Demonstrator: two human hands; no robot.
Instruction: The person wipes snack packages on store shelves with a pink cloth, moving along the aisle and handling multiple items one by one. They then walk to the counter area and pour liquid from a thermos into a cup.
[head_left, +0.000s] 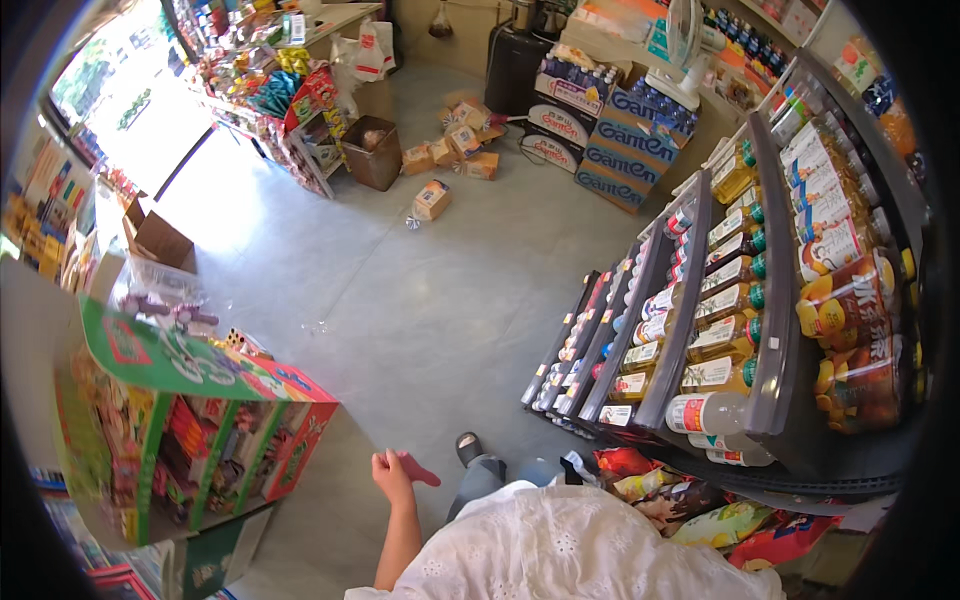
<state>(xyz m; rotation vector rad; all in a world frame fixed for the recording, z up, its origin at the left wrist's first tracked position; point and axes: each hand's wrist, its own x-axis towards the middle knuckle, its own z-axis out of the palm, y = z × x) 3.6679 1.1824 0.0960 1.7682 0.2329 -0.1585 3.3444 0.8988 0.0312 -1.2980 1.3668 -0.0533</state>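
Note:
My left hand (391, 474) hangs in front of my body with its fingers closed. A small pink cloth (420, 469) sticks out from the far side of the fist. My right hand is out of view. To my right stands a black tiered drinks rack (772, 300) filled with rows of bottles, among them amber drinks with green caps (724, 304). Below it, bright snack bags (675, 502) lie near my right side. My foot in a dark sandal (469, 448) rests on the grey floor (420, 300).
A green and red cardboard display stand (217, 442) with packets is on the left. Paper-wrapped packages (459, 146) lie scattered on the floor; one package (432, 200) sits apart. Beyond are a waste bin (373, 154), stacked Ganten cartons (626, 150), a white fan (686, 45) and an open carton (161, 236).

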